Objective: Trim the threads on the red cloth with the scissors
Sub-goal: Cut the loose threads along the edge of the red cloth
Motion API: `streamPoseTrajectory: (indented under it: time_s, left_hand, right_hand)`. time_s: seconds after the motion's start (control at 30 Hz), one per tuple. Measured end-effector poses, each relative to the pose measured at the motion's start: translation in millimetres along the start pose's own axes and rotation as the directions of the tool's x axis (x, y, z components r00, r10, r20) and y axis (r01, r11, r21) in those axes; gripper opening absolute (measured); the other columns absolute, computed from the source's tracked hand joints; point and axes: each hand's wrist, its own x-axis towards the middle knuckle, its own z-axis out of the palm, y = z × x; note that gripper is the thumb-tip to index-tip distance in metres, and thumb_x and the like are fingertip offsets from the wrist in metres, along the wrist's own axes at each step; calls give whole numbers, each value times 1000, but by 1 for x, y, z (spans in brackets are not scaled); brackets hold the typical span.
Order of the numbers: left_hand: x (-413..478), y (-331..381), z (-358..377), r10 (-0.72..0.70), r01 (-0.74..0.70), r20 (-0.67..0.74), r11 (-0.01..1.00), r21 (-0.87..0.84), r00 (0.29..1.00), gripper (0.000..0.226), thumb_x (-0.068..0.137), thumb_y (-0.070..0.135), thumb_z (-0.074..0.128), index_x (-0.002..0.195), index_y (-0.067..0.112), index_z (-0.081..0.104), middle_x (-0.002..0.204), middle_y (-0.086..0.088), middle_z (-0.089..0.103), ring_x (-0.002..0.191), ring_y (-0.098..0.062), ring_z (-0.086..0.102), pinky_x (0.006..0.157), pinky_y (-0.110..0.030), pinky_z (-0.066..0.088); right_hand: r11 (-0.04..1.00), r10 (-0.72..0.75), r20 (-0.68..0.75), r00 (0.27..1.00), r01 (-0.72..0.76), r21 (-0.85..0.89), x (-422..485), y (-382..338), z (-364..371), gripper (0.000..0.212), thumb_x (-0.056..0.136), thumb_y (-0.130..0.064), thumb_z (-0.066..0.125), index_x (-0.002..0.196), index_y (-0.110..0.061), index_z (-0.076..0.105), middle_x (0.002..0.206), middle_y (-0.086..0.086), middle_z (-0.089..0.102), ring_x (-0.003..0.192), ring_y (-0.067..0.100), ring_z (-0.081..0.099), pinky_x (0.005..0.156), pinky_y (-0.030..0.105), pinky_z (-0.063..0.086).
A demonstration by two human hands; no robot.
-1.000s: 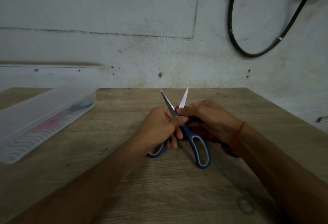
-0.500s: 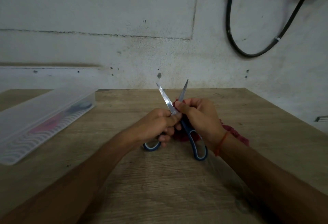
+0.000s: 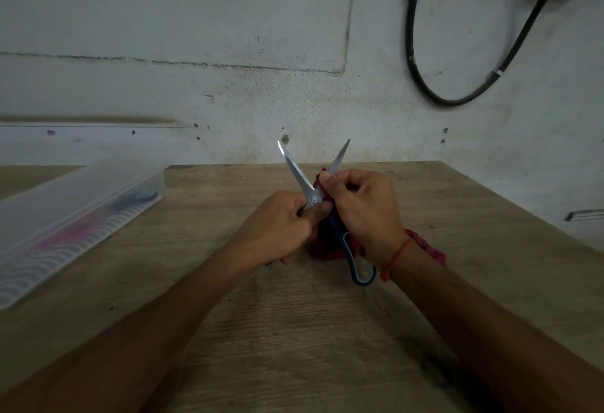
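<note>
Blue-handled scissors [image 3: 313, 195] stand over the middle of the wooden table [image 3: 294, 331] with their two blades spread apart and pointing up. My left hand [image 3: 281, 228] grips the scissors just below the pivot, hiding one handle loop; the other loop hangs free near my right wrist. My right hand [image 3: 362, 210] pinches the red cloth [image 3: 330, 251] between thumb and fingers beside the right blade. Most of the cloth is bunched under my right hand and wrist, with a frilled end showing past the wrist on the right.
A long translucent plastic box [image 3: 75, 219] with dark and pink items inside lies at the table's left. A stained wall rises behind the table's far edge, with a black cable loop [image 3: 457, 99] hanging at upper right. The table's right edge runs diagonally.
Both hands have lifted and moved away from me with the scissors. The blades have spread wider, and more of the red cloth shows below my right wrist.
</note>
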Motion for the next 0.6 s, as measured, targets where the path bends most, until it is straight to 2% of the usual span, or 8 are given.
streamPoseTrajectory:
  time_s: [0.07,0.17,0.23,0.3,0.37,0.5,0.6]
  left_hand:
    - [1,2,2,11,-10,-26,999,34,1000,37,98,47,52,73,21,60,48,8,56,32,-9,47,38,-23,42]
    - [-1,3,4,34,-27,-61,993,114,998,38,98,48,53,68,25,58,48,6,56,33,-12,51,37,-21,40]
    - [-2,1,5,62,-50,-81,989,142,995,40,97,50,53,66,25,57,49,4,57,38,-15,54,45,-30,47]
    - [-3,0,7,68,-55,-85,987,152,994,40,96,50,54,67,23,60,60,-2,65,46,-17,56,55,-41,53]
    - [-3,-1,11,62,-46,-80,981,187,995,41,96,51,53,69,21,63,69,-7,70,52,-19,59,60,-44,55]
    - [-1,-1,14,54,-40,-56,972,232,997,45,97,51,52,72,15,66,70,-12,70,48,-13,52,56,-34,45]
    - [-2,-5,14,36,-29,-40,983,181,999,43,97,49,53,65,22,61,58,-5,63,36,-4,45,50,-29,40]
  right_hand:
    - [1000,-12,-21,1000,12,22,1,-1,-1,28,94,-22,63,76,-5,75,68,9,73,63,21,71,57,25,57]
    - [999,-31,-68,997,33,32,1,0,0,29,95,-23,62,77,-5,75,68,9,73,64,20,70,60,27,56]
    - [999,-22,-86,996,25,38,0,2,1,30,96,-24,61,77,-6,75,69,8,73,65,19,70,61,29,56]
    - [998,13,-100,995,-8,55,2,1,-1,32,97,-26,59,79,-5,75,71,9,74,66,20,70,61,31,56]
    - [994,76,-126,989,-64,91,6,0,-7,32,97,-28,59,82,-5,75,75,8,75,70,19,72,62,29,58]
    - [978,162,-133,978,-141,154,11,-1,-11,32,97,-26,59,84,-2,75,80,11,75,78,24,73,72,37,60]
    - [974,171,-90,981,-155,162,11,1,-10,29,96,-24,60,85,-2,75,83,14,75,81,27,73,74,38,60]
